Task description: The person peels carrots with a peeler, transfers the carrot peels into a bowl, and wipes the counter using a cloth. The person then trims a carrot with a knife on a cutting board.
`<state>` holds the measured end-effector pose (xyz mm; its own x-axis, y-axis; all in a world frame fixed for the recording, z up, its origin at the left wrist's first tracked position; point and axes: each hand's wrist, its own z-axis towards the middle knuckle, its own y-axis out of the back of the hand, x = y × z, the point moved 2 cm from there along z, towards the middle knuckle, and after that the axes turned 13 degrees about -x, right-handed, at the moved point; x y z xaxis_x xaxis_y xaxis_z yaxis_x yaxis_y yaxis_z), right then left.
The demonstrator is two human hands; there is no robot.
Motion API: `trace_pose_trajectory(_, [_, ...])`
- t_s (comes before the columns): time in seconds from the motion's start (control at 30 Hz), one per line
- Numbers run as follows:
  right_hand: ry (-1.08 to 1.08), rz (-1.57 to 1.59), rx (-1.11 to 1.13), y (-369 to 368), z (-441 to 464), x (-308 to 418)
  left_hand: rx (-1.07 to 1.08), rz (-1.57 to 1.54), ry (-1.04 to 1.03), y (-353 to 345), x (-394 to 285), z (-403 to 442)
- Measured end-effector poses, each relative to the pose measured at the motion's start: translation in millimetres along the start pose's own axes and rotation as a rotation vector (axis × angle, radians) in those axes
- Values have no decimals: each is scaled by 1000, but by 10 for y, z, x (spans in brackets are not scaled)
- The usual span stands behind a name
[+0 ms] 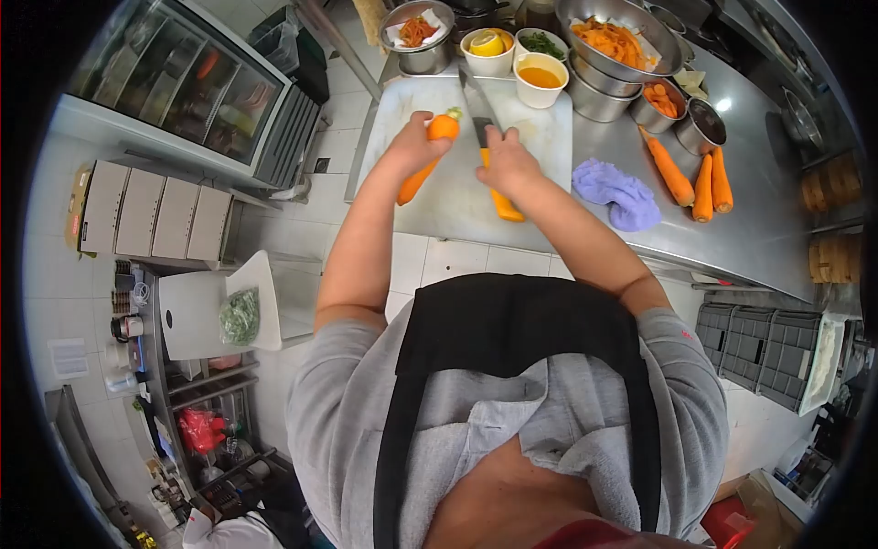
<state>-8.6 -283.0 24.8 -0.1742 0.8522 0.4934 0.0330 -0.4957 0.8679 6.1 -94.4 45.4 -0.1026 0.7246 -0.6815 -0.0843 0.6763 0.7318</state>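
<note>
A whole carrot [419, 179] lies under my left hand [412, 146], whose fingers are wrapped round its thick end near the green stub. My right hand [508, 163] grips a knife with a yellow handle [508, 207]. The knife's blade [476, 102] points away from me over the white cutting board [393, 105], to the right of the carrot. Hand and knife are apart from the carrot.
Past the board stand a bowl of lemon pieces [487, 64], a cup of orange liquid [540, 85] and a metal bowl of orange shreds [574, 11]. A purple cloth [622, 194] and three carrots [670, 174] lie right. Another person [229, 529] is at lower left.
</note>
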Motion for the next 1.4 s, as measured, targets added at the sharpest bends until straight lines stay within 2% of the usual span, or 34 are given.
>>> trace_pose_trajectory(0.13, [-130,-23,65,71,-15,-148,93,58,-38,-302,129,110])
trace_pose_trajectory(0.23, [-174,-10,9,177,-205,-309,139,70,-69,-431,105,119])
trace_pose_trajectory(0.33, [-160,11,66,267,-466,-430,88,166,-166,-480,96,110])
trace_pose_trajectory(0.4, [2,49,-117,309,-692,-462,70,194,-81,-443,42,48])
trace_pose_trajectory(0.5, [21,50,-20,473,-939,-329,19,187,-41,-510,91,53])
trace_pose_trajectory(0.7, [138,55,-23,518,-1074,-374,-86,321,-9,-551,38,-9])
trace_pose_trajectory(1.1, [200,-134,166,679,-1155,-337,-163,425,-93,-578,17,-51])
trace_pose_trajectory(1.4, [165,-70,234,805,-1099,-205,-188,437,-136,-571,35,-44])
